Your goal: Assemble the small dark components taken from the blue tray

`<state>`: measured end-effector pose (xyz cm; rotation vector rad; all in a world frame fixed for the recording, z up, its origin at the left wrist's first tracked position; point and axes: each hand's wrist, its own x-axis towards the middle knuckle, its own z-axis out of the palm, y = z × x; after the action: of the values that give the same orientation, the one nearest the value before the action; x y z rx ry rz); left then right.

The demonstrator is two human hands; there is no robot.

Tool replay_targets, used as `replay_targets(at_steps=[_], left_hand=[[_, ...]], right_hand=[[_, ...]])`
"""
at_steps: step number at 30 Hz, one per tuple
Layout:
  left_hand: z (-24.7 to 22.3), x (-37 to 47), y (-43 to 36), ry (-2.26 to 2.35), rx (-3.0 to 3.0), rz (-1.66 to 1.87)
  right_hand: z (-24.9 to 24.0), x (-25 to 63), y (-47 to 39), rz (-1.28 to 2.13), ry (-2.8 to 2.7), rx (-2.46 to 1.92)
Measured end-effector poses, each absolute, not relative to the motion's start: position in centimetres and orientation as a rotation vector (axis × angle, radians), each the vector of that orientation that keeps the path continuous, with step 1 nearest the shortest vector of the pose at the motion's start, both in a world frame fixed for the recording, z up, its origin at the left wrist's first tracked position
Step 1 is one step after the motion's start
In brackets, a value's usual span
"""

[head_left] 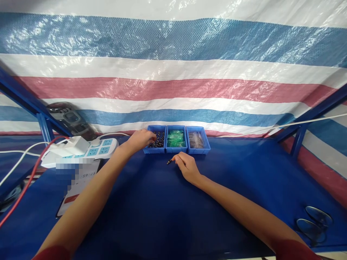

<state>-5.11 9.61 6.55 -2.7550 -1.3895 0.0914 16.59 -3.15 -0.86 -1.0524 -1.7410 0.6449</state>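
Note:
Three blue bins stand side by side at the back of the blue table. My left hand (142, 139) reaches over the left bin (154, 150), which has small black parts (159, 139) in it; its fingertips are bent together at the parts, and what they hold, if anything, is hidden. Green packets (175, 138) lie in the middle bin (176, 149). The right bin (199, 151) has clear packets (196, 140). In front of the middle bin my right hand (187, 167) is closed, pinching a small black part (169, 161) with an orange end, just above the table.
A white power strip (104, 148) with plugs and cables, a phone (85, 180) and a bagged device (72, 117) are at the left. Glasses (314, 224) lie at the right front. Blue frame bars and a striped sheet (173, 88) bound the table (151, 209).

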Motion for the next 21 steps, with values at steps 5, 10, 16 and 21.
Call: replay_targets(at_steps=[5,10,16,21], left_hand=[[6.44,-4.87,9.4,-1.346,-2.724,0.153],[6.34,-4.86,9.29,-1.352,-2.706,0.151],[6.69,-4.72,8.99,-1.344,-2.694,0.176],[6.57,-4.84,9.04,-1.347,-2.7,0.179]], right_hand=[[-0.79,16.59,-3.14,0.643,-1.748,-1.063],[-0.67,16.63,-3.16,0.644,-1.75,-1.037],[-0.66,16.63,-3.12,0.635,-1.754,-1.017],[-0.65,16.62,-3.1,0.639,-1.765,-1.031]])
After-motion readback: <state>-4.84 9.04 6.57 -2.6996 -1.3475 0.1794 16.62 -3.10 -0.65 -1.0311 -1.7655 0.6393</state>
